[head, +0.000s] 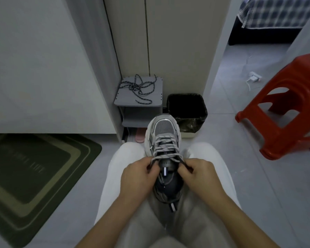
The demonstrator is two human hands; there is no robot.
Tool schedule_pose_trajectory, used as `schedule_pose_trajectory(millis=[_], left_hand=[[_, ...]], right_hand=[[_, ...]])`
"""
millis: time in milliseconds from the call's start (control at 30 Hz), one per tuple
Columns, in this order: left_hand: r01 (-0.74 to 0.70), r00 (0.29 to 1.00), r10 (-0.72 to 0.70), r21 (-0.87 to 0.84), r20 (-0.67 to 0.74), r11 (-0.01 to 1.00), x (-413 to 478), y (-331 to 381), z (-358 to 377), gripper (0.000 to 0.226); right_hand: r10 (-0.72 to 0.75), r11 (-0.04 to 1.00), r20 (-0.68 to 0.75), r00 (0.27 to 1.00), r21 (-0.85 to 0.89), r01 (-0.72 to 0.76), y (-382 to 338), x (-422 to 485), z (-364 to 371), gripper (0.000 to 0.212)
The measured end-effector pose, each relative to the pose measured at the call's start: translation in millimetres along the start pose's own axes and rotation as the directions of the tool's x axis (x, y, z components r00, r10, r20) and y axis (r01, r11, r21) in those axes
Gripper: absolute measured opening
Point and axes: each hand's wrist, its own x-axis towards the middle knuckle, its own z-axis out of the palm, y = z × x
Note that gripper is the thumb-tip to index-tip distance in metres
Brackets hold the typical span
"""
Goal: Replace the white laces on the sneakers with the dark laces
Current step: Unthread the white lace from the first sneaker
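Note:
A grey and white sneaker (164,129) lies between my knees, toe pointing away, with a white lace (166,146) crossed through its eyelets. My left hand (137,174) pinches the lace's end at the top left eyelet. My right hand (198,173) pinches the other end at the top right eyelet. The lace tips are hidden under my fingers. Dark speckled laces (139,87) lie in a loose tangle on a small grey shelf stand (156,102) against the wall ahead.
A black-lined bin (202,106) stands right of the stand. A red plastic stool (286,108) is on the right. A green doormat (30,178) covers the floor on the left. A pink slipper (139,137) peeks from under the stand.

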Motion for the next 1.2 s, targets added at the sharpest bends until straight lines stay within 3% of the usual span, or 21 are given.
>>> schedule_pose_trajectory(millis=[267,567,667,1000,1133,1200], left_hand=[[-0.027,1.0,0.027,0.06,0.004,0.998,6,5,0,0.033],[-0.001,1.0,0.001,-0.045,-0.008,0.999,3,-1,-1,0.017],[-0.022,1.0,0.022,-0.03,0.007,0.999,4,-1,2,0.027],[0.027,1.0,-0.027,-0.016,0.004,1.0,-1,-6,5,0.015],[0.017,0.999,-0.018,0.043,0.028,0.999,3,-3,-2,0.018],[0.017,0.998,-0.019,0.04,0.057,0.999,4,-4,-6,0.02]], right_hand=[[-0.017,1.0,-0.012,1.0,-0.007,0.017,7,4,0,0.039],[-0.089,0.996,-0.012,0.996,-0.033,0.089,4,6,4,0.051],[-0.065,0.997,-0.018,0.998,-0.043,0.064,8,4,4,0.05],[-0.099,0.995,-0.027,0.995,-0.012,0.099,9,1,13,0.043],[-0.044,0.996,0.006,0.999,0.078,0.044,8,3,4,0.051],[0.038,0.983,-0.022,0.999,0.182,-0.033,5,8,0,0.033]])
